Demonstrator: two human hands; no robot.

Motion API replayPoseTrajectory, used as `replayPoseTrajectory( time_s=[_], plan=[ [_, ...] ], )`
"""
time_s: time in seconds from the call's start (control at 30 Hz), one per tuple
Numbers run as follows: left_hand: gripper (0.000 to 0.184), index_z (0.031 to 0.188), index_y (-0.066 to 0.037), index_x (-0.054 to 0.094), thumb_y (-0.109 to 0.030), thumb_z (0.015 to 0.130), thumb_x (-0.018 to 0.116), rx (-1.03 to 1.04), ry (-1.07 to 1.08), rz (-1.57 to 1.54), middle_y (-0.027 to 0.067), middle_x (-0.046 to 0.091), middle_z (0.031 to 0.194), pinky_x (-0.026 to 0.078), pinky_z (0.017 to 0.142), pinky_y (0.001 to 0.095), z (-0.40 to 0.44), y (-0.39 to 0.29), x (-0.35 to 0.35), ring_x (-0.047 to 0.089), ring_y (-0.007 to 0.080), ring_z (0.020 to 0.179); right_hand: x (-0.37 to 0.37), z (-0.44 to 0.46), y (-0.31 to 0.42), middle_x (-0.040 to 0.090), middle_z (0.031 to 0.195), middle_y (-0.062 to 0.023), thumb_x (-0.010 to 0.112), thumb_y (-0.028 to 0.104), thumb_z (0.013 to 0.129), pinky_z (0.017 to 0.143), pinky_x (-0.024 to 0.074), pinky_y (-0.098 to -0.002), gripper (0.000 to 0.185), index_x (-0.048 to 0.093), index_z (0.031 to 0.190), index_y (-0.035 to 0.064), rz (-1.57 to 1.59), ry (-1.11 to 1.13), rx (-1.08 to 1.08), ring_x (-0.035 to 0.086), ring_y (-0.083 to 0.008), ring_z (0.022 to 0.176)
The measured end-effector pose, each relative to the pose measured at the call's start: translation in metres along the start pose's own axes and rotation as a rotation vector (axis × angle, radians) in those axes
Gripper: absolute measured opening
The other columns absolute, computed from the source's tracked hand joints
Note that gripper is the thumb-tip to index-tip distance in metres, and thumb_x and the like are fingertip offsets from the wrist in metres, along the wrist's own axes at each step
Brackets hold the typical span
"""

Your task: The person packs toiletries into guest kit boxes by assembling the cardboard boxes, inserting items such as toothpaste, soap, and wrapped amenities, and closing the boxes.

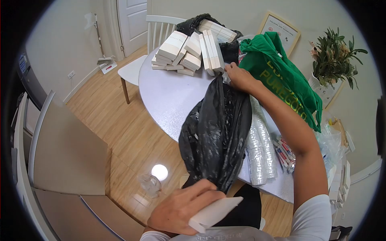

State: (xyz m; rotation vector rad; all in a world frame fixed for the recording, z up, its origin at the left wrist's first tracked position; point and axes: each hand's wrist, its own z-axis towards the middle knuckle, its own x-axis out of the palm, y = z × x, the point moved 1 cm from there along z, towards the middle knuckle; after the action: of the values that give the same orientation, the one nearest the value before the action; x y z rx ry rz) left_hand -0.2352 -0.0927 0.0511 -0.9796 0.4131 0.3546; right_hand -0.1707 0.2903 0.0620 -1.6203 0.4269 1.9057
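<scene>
Left grip clasps a slim white box at the near end of a black plastic bag, which stretches lengthwise away to the right grip, pinching its far end.

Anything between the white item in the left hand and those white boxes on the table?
Yes: in this view the black plastic bag lies across the direct line from the white item to the white boxes, between the left hand and right hand.

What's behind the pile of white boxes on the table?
Behind the pile are a black bag, more white boxes and a white chair. The pile covers the bag's lower part; I can't see what's hidden there.
</scene>
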Motion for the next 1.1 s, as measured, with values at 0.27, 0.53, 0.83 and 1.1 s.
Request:
replayPoseTrajectory(
  time_s=[0.27,0.53,0.83,1.1],
  plan=[
    [0.041,0.100,-0.002,0.066,-0.015,0.063,0.078,-0.131,-0.045,0.005,0.0133,0.059,0.093,0.052,0.060,0.0298,-0.003,-0.018,-0.006,0.065,0.0232,0.074,-0.008,0.019,-0.018,0.064,0.082,-0.0192,0.066,0.012,0.068,0.071,0.0515,-0.0429,0.021,0.065,0.085,-0.0001,-0.025,-0.065,-0.031,0.064,-0.0365,0.078],
    [0.043,0.100,-0.006,0.066,-0.014,0.060,0.081,-0.173,-0.061,-0.008,0.0135,0.059,0.095,0.052,0.058,0.0291,-0.005,-0.013,-0.007,0.064,0.0222,0.070,-0.071,-0.001,-0.022,0.064,0.084,-0.0026,0.058,0.009,0.077,0.071,0.0474,-0.0259,0.024,0.065,0.098,0.0027,0.675,-0.430,-0.033,0.059,-0.0105,0.076],
    [0.042,0.100,-0.007,0.066,-0.012,0.060,0.080,-0.180,-0.102,0.023,0.0126,0.059,0.094,0.053,0.059,0.0306,-0.003,-0.012,-0.006,0.064,0.0239,0.075,-0.135,-0.013,0.006,0.059,0.080,-0.0005,0.051,0.004,0.086,0.061,0.0455,-0.0218,0.021,0.064,0.103,0.0064,0.986,-0.664,-0.111,0.054,-0.0060,0.070],
    [0.037,0.096,-0.002,0.064,-0.003,0.060,0.073,-0.263,-0.327,0.259,0.0176,0.057,0.092,0.049,0.067,0.0339,0.003,-0.008,-0.006,0.061,0.0323,0.074,-0.068,-0.064,0.066,0.060,0.095,-0.0135,0.061,-0.001,0.071,0.083,0.0445,-0.0393,0.032,0.057,0.103,0.0046,0.540,0.166,-0.750,0.059,-0.0319,0.091]
  ],
)
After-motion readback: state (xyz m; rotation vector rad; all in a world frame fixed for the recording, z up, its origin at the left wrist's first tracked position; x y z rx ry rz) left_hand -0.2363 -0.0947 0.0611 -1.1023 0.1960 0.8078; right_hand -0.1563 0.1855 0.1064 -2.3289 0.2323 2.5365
